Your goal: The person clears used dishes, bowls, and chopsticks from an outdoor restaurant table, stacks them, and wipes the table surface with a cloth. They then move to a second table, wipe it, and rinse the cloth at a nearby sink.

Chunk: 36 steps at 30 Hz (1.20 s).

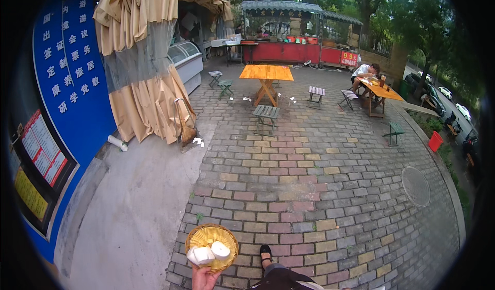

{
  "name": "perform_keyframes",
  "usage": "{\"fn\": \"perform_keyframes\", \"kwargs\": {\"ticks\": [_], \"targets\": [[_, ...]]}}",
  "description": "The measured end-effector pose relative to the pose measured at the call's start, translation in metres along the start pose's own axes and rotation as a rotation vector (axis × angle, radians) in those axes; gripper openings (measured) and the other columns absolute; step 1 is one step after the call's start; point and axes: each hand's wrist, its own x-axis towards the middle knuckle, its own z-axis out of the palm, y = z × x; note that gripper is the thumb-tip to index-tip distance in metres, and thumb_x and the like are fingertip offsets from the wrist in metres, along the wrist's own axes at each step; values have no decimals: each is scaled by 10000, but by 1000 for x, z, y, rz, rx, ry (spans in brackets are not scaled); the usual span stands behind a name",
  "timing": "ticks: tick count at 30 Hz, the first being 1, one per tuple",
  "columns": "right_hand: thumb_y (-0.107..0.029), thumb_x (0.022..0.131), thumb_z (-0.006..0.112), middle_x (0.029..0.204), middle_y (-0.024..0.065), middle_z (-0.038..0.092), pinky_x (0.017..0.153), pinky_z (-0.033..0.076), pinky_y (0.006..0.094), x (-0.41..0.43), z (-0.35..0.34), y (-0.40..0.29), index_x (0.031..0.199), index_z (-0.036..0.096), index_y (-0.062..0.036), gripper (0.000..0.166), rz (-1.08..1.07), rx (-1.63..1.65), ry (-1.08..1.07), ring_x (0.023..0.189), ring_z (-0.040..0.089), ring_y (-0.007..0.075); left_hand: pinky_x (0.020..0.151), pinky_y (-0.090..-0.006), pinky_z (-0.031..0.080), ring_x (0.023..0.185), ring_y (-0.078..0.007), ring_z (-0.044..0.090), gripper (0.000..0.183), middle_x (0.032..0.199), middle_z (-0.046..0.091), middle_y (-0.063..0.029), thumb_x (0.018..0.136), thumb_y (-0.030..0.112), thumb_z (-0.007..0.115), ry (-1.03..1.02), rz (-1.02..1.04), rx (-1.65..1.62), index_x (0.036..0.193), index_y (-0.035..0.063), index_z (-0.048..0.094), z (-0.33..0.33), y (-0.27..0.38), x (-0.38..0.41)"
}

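Note:
My left hand (205, 279) grips the near rim of a round wicker basket (210, 234) and holds it out in front, to the left of my body. A few white rolls lie inside, among them one in the middle (203, 255) and one on the right (220, 250). Whether they are steamed buns or paper rolls I cannot tell. My right hand is out of view. Below the basket is brick paving, and one of my feet in a black shoe (265, 252) shows just right of it.
Ahead stands a wooden folding table (267, 72) among folding stools (266, 116). A person (365, 73) sits bent over another table (381, 90) at the right. A gathered tan curtain (143, 100), a broom (188, 133) and a white pipe (118, 143) are at the left. Food stalls (284, 52) line the back.

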Motion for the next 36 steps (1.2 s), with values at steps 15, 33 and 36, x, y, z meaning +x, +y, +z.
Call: {"fn": "perform_keyframes", "kwargs": {"ticks": [15, 33, 36], "targets": [[-149, 772, 574, 1015, 168, 640, 828, 475, 372, 124, -273, -650, 1128, 610, -155, 358, -829, 192, 261, 960, 610, 304, 888, -558, 444, 1177, -389, 417, 684, 1312, 362, -181, 723, -117, 415, 153, 27, -161, 1326, 173, 275, 43, 134, 338], [-252, 706, 653, 979, 75, 664, 799, 489, 340, 256, -280, -762, 1039, 663, -162, 346, -129, -128, 20, 895, 625, 235, 899, -626, 422, 1241, -436, 359, 802, 1390, 294, -169, 710, -141, 366, 4, -24, -212, 1395, 244, 208, 157, 303, 837], [-225, 691, 637, 1048, 79, 652, 842, 476, 352, 311, -326, -863, 1066, 651, -178, 378, -181, -152, -8, 976, 613, 256, 910, -610, 423, 1240, -429, 365, 796, 1393, 296, -166, 711, -129, 383, 37, -49, -268, 1396, 240, 214, 163, 314, 898]]}}
